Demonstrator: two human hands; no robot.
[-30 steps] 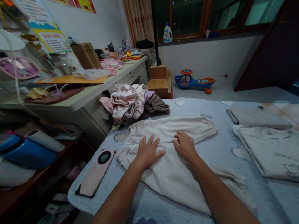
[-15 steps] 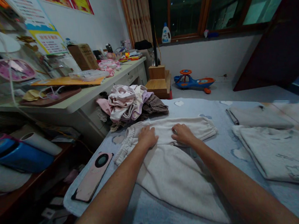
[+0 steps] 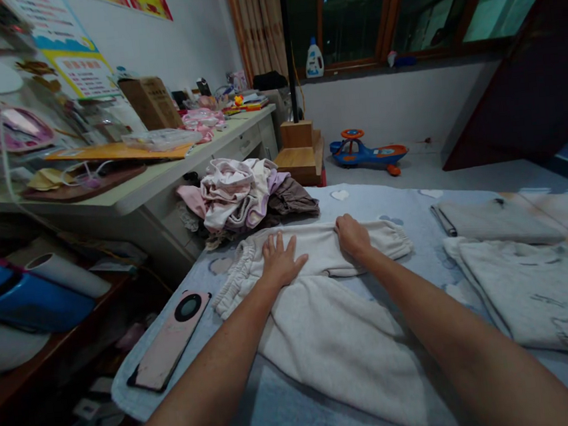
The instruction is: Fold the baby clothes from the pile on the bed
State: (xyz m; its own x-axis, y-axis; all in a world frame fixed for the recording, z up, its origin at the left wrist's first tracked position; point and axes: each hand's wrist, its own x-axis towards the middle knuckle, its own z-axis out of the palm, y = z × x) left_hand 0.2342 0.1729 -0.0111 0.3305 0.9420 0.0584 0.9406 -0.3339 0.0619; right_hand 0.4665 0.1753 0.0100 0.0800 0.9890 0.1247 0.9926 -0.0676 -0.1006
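currently, the left hand point(image 3: 281, 260) lies open and flat, fingers spread, on a pair of soft cream fleece trousers point(image 3: 336, 342). the right hand point(image 3: 352, 236) rests curled on the same trousers, near a fold in the fabric; whether it pinches the cloth cannot be told. the trousers lie spread and partly folded on a pale blue heart-patterned quilt point(image 3: 393, 196). just left of the trousers lies a pink smartphone with a round black camera ring point(image 3: 170, 341). just beyond them sits a crumpled heap of pink, white and brown clothes point(image 3: 242, 200). to their right, near them, lie folded pale grey garments point(image 3: 536, 282).
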